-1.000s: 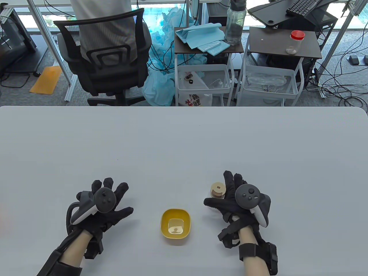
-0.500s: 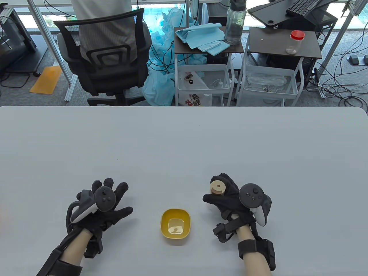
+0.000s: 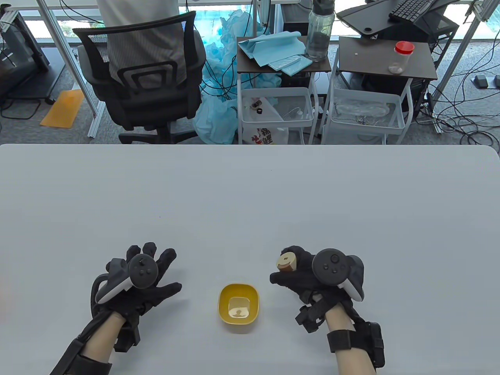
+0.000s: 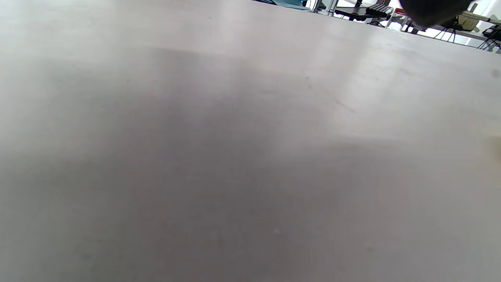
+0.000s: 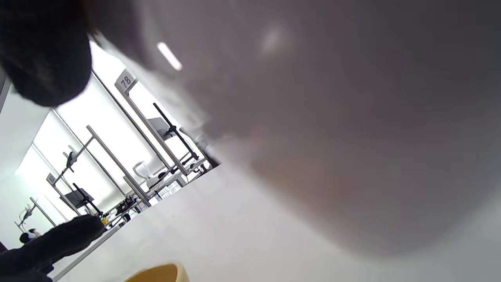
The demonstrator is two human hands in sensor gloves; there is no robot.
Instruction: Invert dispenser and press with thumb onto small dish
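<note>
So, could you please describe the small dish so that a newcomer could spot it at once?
On the grey table, look near the front edge, between the left hand and right hand. The dish is a rounded-square yellow bowl, the only brightly coloured thing there.

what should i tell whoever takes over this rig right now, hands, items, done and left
Right hand: grips the small brown dispenser with the tan round cap, lifted off the grey table, cap end tipped toward the left.
Left hand: fingers spread, resting on the table, holding nothing.
Small yellow plastic dish: on the table between the hands.
Done: dispenser picked up.
Left: carry it over the dish, invert fully, press with thumb.
</note>
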